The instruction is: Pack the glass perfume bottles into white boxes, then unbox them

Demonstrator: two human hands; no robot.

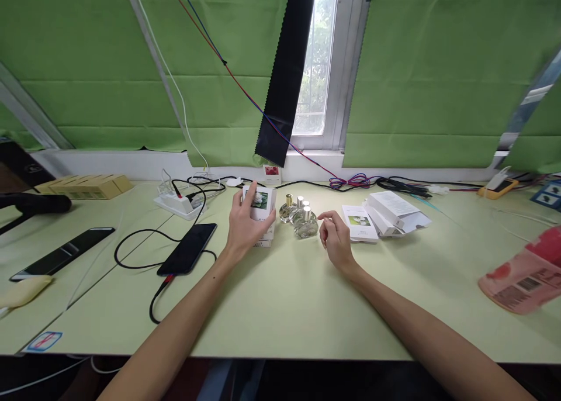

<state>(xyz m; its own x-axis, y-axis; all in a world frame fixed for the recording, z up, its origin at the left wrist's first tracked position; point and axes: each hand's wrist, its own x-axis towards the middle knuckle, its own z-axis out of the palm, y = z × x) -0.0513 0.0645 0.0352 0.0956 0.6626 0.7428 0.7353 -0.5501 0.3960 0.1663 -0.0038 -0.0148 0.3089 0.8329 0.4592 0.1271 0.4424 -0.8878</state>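
Tabletop (315, 307): bottles (305, 230) upright, caps (307, 213) up.

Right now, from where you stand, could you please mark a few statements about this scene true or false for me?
1. The left hand is on a white box with a flower picture. True.
2. The glass bottles stand between the two hands. True.
3. Every bottle cap is silver. False: one cap is gold-coloured.
4. The right hand is holding a phone. False: the phone with the red plug lies on the table, left of the left hand.
5. An opened white carton lies to the right of the right hand. True.
6. The power strip is at the table's right end. False: the strip is in the left part.
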